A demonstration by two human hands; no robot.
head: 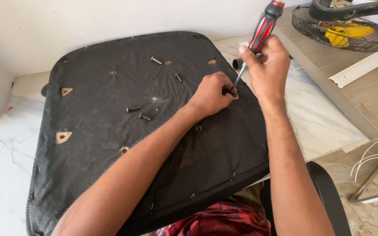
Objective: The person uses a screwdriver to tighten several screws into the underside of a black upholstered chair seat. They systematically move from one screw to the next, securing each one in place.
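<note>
A black fabric-covered chair seat (110, 131) lies upside down across my lap and the floor. My right hand (265, 65) grips a red and black screwdriver (263, 26) whose shaft (238, 81) points down into a hole near the seat's right edge. My left hand (211, 94) pinches a small dark screw at the screwdriver's tip. Several loose black bolts lie on the seat: one near the top (156, 60), one (179, 77) to its right, and two (138, 112) in the middle.
Triangular cut-outs (63, 137) expose wood on the seat's left side. A white marble floor (5, 166) surrounds the seat. A wooden table (364, 91) stands at the right with a black wire basket (342, 24) holding yellow items. White cables (372, 157) trail at the lower right.
</note>
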